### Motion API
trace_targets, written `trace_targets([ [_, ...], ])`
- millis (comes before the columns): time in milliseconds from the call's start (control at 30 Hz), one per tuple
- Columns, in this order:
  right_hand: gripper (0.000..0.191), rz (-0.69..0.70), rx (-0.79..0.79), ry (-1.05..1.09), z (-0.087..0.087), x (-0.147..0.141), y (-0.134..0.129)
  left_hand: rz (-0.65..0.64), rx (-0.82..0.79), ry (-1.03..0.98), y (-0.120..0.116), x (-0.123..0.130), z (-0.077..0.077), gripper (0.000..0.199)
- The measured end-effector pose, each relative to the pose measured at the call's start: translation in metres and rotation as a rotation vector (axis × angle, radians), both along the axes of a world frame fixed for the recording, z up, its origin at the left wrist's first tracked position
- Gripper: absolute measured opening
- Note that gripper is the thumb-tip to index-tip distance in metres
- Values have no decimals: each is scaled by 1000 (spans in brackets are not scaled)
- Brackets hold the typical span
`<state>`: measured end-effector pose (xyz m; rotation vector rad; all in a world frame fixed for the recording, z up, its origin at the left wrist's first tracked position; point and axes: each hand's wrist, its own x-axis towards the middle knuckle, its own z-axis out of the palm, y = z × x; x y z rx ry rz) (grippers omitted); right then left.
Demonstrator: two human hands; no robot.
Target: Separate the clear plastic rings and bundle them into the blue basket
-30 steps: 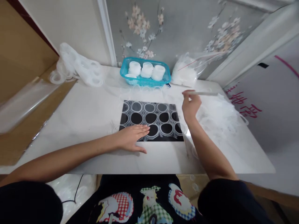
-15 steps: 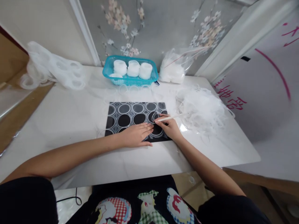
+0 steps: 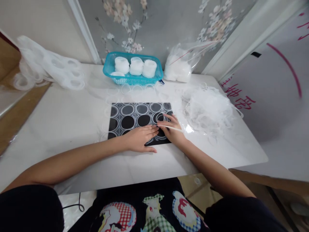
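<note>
A black rectangular sheet (image 3: 127, 122) lies mid-table, covered by a clear film patterned with rings. My left hand (image 3: 140, 138) rests flat across its lower edge, fingers stretched to the right and holding nothing. Close to those fingertips, my right hand (image 3: 174, 130) grips a thin white stick (image 3: 175, 128) that points toward the sheet. A loose clear ring (image 3: 160, 117) is beside the right fingertips, over the sheet's right part. The stick's tip and the fingers meet near the left hand's fingertips; fine contact there is too small to tell.
Behind the sheet stands a blue basket (image 3: 132, 79) with stacks of white rings. A clear bag (image 3: 179, 69) of white material is beside it. A heap of translucent scraps (image 3: 207, 108) lies right; perforated film sheets (image 3: 53, 69) lie back left. A whiteboard (image 3: 270, 129) borders the right side.
The white stick has swung so its rear end points lower to the right, and my right fingers are spread more above it. My left hand stays at the same place on the sheet.
</note>
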<state>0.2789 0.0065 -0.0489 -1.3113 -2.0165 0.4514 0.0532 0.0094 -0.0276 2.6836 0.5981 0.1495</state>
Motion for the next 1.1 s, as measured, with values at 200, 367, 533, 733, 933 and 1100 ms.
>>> trace_targets([
  [200,20,-2,-132,157,1,4,5,13,-26,8,1,-2,2,77],
  [367,21,13,-140,181,0,4,7,18,-3,-5,2,-1,0,74],
  [533,19,-5,-72,68,0,4,2,15,-2,32,3,0,3,74],
  [733,24,63,85,-258,-6,-7,-12,13,-17,61,3,1,13,74],
  [933,34,-418,210,-68,29,32,52,40,-43,80,3,1,11,78],
  [1100,28,-387,254,85,31,56,46,98,-16,-47,9,6,13,57],
])
